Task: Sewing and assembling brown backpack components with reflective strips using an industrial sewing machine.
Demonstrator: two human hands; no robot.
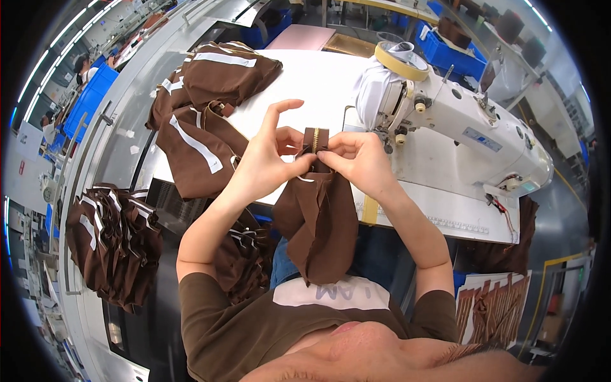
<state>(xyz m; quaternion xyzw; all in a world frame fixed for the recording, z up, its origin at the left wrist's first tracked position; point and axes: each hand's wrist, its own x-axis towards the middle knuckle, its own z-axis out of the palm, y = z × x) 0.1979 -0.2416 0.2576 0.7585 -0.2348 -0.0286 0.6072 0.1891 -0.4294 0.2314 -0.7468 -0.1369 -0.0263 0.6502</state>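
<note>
One soft brown fabric piece [324, 223] with a brass-toothed zipper [316, 141] hangs at the near edge of the white table [299, 83], its inner folds hidden. The right hand [363, 160] has its grip closed, thumb and fingertips pinching the piece. The left hand [267, 159] lays its thumb there, index finger lifted; other fingertips are partly hidden, so I cannot tell whether that grip is closed. Beyond, brown cloth pieces with white strips [226, 86] overlap, covering one another. Behind the white metal sewing machine [458, 124], a blue plastic bin [468, 63] holds indistinct brown things [454, 32].
</note>
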